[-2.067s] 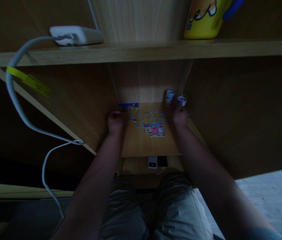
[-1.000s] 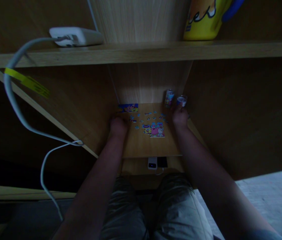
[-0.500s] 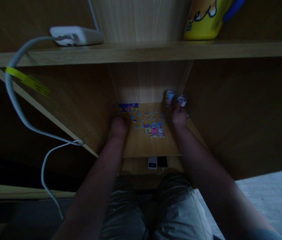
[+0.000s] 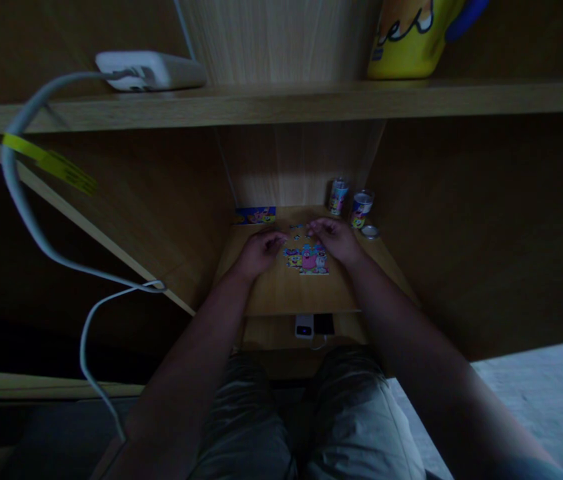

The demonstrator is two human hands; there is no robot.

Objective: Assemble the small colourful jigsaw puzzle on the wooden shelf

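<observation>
A partly joined colourful puzzle [image 4: 310, 259] lies on the small wooden desk [image 4: 286, 293], with loose blue pieces [image 4: 297, 233] behind it. My left hand [image 4: 257, 252] rests on the desk just left of the puzzle, fingers stretched toward the loose pieces. My right hand [image 4: 337, 241] hovers at the puzzle's upper right, fingers curled together over the pieces; what they pinch is too dark to make out. A blue picture card [image 4: 256, 215] leans at the back left.
Two small printed tins [image 4: 338, 195] [image 4: 361, 205] and a round lid [image 4: 370, 231] stand at the desk's back right. A white device [image 4: 304, 326] and a black one [image 4: 324, 323] lie on a lower ledge. Above, a shelf [image 4: 311, 100] bears a white adapter [image 4: 148, 70] with cable [image 4: 21, 200] and a yellow container [image 4: 408, 40].
Both hands left the desk's edges and came to the middle: the left moved right, the right moved left away from the tins. The lid now shows beside the tins.
</observation>
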